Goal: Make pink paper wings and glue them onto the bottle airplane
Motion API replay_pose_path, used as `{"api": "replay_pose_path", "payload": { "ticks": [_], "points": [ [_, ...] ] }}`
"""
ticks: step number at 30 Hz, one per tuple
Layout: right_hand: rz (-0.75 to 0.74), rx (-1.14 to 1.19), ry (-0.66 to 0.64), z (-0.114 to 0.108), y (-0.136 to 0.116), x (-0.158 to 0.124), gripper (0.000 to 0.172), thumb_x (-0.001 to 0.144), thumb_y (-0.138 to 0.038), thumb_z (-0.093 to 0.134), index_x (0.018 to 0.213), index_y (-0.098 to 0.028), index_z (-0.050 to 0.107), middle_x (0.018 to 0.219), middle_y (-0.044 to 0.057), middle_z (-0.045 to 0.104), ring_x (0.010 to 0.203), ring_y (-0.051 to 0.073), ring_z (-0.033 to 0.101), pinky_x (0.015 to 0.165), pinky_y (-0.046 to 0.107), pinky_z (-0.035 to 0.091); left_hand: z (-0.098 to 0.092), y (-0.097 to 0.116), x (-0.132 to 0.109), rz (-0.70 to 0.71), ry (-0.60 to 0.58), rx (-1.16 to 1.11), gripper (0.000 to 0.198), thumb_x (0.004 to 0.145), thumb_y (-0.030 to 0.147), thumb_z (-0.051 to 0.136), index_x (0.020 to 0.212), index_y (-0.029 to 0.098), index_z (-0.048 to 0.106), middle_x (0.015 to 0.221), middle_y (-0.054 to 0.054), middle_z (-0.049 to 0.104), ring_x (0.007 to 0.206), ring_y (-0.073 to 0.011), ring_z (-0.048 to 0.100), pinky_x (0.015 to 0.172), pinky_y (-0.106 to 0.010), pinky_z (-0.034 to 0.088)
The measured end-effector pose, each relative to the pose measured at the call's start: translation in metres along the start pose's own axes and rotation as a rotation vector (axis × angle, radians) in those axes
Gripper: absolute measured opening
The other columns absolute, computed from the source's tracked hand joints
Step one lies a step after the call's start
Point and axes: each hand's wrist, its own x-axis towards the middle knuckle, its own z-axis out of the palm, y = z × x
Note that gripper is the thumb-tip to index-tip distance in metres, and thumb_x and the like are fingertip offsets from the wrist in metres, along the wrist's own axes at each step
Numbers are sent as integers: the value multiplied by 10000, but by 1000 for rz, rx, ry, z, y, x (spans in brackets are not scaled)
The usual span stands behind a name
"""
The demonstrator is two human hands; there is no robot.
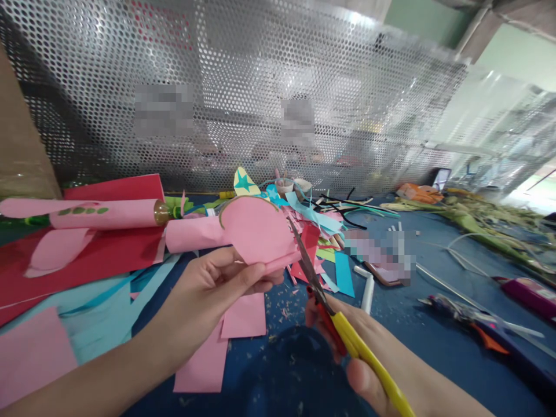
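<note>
Between the thumb and fingers of my left hand is a pink paper cutout, rounded at the top with a folded strip along its lower edge. My right hand grips scissors with yellow and red handles. Their dark blades point up and left, the tips close to the paper's right edge; whether they touch it I cannot tell. Below my left hand, pink paper pieces lie on the blue table, with tiny scraps scattered around.
At left, a pink-wrapped bottle lies on red paper, near light-blue sheets. Coloured scraps pile up behind the scissors. To the right are a phone, a glue gun and green leaf strips. A perforated metal screen stands behind.
</note>
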Motion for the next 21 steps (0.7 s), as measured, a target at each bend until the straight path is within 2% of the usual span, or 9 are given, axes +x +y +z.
{"api": "replay_pose_path", "payload": {
  "ticks": [3,8,17,21],
  "points": [
    [5,8,-5,0,0,2,712,818,-783,203,989,-183,544,817,58,586,656,171,525,583,261,476,1,0,0,-1,-4,-15,73,824,210,682,796,204,749,816,17,778,813,-113,723,742,-119,559],
    [115,20,-51,0,0,2,754,743,-855,165,840,-188,504,689,-5,465,545,123,385,458,234,353,2,-1,2,-4,3,-25,82,817,206,687,759,187,742,785,11,777,793,-118,726,738,-124,563],
    [204,77,-115,-4,-7,3,696,712,-875,200,744,-210,401,674,-33,361,573,124,288,491,257,264,1,-2,0,-27,9,10,73,819,225,688,847,219,755,839,9,776,833,-140,718,768,-173,569],
    [226,112,-122,-3,-4,1,700,720,-866,229,809,-204,441,691,-33,344,591,127,281,494,253,256,1,-4,1,-15,7,14,76,818,234,688,855,224,753,851,9,772,837,-148,714,766,-189,570]
  ]
}}
